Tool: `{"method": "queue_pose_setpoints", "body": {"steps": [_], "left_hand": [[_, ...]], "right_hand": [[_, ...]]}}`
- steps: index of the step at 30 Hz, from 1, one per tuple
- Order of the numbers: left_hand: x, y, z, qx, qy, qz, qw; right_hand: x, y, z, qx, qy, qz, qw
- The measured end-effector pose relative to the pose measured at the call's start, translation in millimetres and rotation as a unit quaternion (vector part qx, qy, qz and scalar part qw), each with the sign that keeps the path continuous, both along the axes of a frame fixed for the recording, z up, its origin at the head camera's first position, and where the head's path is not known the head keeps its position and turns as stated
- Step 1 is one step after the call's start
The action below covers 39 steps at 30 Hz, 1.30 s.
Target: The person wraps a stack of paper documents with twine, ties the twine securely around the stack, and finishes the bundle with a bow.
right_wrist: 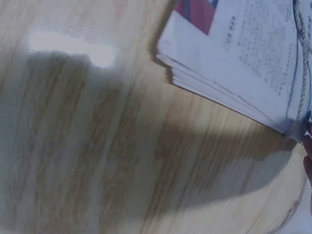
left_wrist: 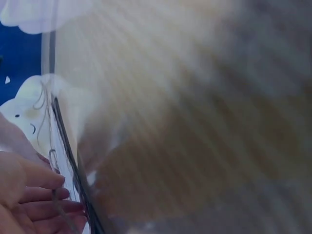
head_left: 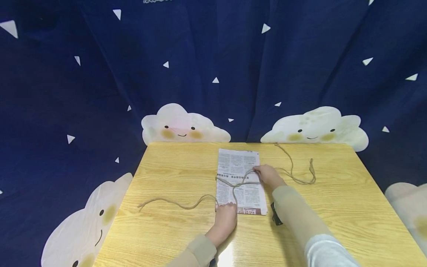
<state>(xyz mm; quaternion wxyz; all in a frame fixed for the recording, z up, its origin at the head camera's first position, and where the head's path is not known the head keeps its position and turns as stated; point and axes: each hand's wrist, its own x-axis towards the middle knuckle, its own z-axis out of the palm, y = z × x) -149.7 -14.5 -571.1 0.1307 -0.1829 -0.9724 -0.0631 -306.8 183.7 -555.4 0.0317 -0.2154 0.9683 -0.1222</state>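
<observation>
A stack of folded newspapers (head_left: 251,198) lies on the wooden table, with twine (head_left: 245,183) wrapped across it and crossing near its middle. At the stack's near edge, my left hand (head_left: 226,218) pinches a strand of the twine; curled fingers show around it in the left wrist view. My right hand (head_left: 270,175) grips another strand at the right edge of the stack. In the right wrist view, the newspaper stack (right_wrist: 253,58) shows layered edges, with the twine (right_wrist: 304,63) running over it; only fingertips of the right hand (right_wrist: 308,151) appear there.
One loose twine end trails left over the table (head_left: 166,167); more twine curves off to the right and toward the back edge. A dark blue curtain (head_left: 207,48) with white triangles and clouds hangs behind. A dark wrist device (head_left: 275,215) sits under the right sleeve.
</observation>
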Motion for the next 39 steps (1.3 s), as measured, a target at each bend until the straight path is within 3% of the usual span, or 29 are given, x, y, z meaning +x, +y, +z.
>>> {"method": "queue_pose_setpoints", "body": {"steps": [2,5,15,20,28,39], "left_hand": [[2.5,2.5,-2.2,-0.039,0.007,0.006,0.9992],[4.6,4.9,-4.3,-0.061,0.012,0.015,0.998],[2.2,0.0,-1.1,-0.054,-0.003,0.027,0.9982],[-5.7,-10.5,-1.6,-0.041,-0.007,0.046,0.9981],[-22.0,-29.8,-1.7,0.002,-0.038,0.077,0.9963],[-50.3,-50.7,-3.4,0.041,-0.025,0.078,0.9958]], "right_hand": [[1.7,1,-4.0,-0.001,0.0,0.002,1.0],[3.3,2,-10.2,-0.007,-0.001,-0.008,0.9999],[11.2,5,-12.9,-0.021,-0.002,-0.03,0.9993],[17.4,8,-16.0,-0.015,0.025,-0.037,0.9989],[35.1,8,-25.0,-0.025,0.103,-0.048,0.9932],[72.8,-8,-20.5,0.038,0.127,-0.082,0.9878]]}}
